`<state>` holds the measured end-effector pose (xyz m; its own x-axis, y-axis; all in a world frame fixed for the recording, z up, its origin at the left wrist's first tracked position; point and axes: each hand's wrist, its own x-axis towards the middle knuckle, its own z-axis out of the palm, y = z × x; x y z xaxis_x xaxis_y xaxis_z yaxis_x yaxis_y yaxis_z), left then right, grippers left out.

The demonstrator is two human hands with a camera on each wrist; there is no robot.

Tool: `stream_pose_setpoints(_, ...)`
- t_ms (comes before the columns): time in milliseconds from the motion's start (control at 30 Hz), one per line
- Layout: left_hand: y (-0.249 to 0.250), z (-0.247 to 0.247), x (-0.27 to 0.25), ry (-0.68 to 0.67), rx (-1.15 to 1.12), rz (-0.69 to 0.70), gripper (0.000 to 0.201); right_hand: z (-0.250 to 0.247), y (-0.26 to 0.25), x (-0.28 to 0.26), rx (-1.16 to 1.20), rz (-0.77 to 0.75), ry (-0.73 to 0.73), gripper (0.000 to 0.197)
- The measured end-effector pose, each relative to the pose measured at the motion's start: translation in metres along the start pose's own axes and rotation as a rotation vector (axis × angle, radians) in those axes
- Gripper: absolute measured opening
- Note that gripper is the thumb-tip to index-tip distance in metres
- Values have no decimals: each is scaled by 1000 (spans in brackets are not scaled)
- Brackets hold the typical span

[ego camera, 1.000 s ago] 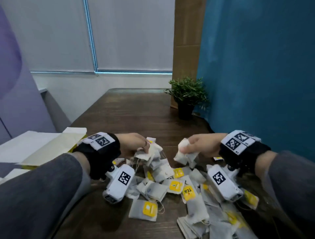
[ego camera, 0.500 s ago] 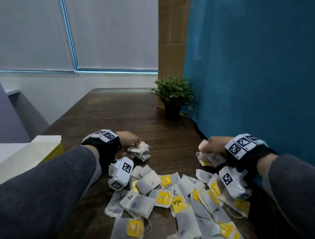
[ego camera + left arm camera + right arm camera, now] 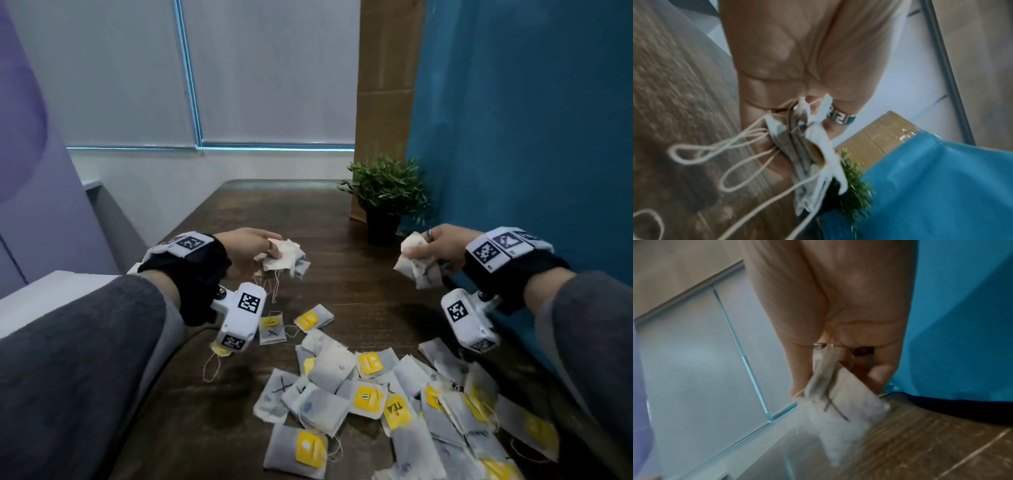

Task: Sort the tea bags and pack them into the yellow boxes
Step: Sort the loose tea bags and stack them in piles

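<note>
My left hand (image 3: 260, 248) holds a bunch of white tea bags (image 3: 286, 258) above the wooden table (image 3: 352, 284), their strings dangling. In the left wrist view the fingers pinch that stack of tea bags (image 3: 809, 155) with looped strings (image 3: 731, 151) hanging. My right hand (image 3: 433, 246) grips another bunch of tea bags (image 3: 416, 265), one marked with a dark X (image 3: 835, 408). A loose pile of tea bags (image 3: 376, 394) with yellow tags lies on the table below and between my hands. No yellow box shows clearly.
A small potted plant (image 3: 385, 198) stands at the back right by the blue wall (image 3: 531, 137). A white surface (image 3: 51, 294) sits at the left past my sleeve. A cardboard panel (image 3: 387, 85) rises behind the plant.
Both hands have lifted off the pile with their bunches and moved apart, the right one out toward the blue wall. The view has shifted, hiding the yellow and white box at left.
</note>
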<state>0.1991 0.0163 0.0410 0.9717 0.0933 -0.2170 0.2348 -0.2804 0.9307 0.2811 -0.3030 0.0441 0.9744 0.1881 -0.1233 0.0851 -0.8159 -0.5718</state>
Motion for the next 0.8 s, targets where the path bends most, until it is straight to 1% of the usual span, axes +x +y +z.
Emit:
stream_pose_setpoints(67,-7,-12,16,52,25,-15,48,4,5,22,-49,25,28,30)
stream_pose_setpoints(133,-18,-19,32,91,61,-37,52,13,12,40,-102,36,36,28)
stream_pose_setpoints(167,-23,-22,39,105,84,-54,53,17,17,47,-128,41,24,24)
stream_pose_setpoints(233,-34,-25,49,124,159,-78,53,26,28,60,-158,53,-49,18)
stream_pose_setpoints(267,-38,-25,52,122,211,-83,53,29,32,63,-187,61,-83,18)
stream_pose_setpoints(300,-41,-25,55,115,254,-82,53,31,36,67,-226,68,-93,21)
stream_pose_setpoints(367,-44,-25,58,102,356,-62,58,34,43,74,-334,91,-63,31)
stream_pose_setpoints(467,-43,-23,58,56,638,-17,69,42,39,74,-505,97,-28,39)
stream_pose_setpoints(500,-42,-23,58,50,784,-10,72,44,32,72,-586,79,-16,44)
stream_pose_setpoints(567,-40,-25,55,70,1073,18,76,47,11,65,-720,-4,3,53)
stream_pose_setpoints(600,-37,-26,52,99,1152,27,74,49,-3,59,-731,-63,1,55)
stream_pose_setpoints(633,-32,-27,47,133,1179,31,70,53,-17,53,-712,-128,-9,53)
stream_pose_setpoints(700,-19,-29,33,186,1140,51,54,66,-47,36,-618,-266,-59,47)
stream_pose_setpoints(767,-10,-30,16,183,1001,55,35,84,-74,18,-515,-388,-182,42)
stream_pose_setpoints(800,-9,-29,5,158,954,50,30,94,-85,11,-475,-423,-267,41)
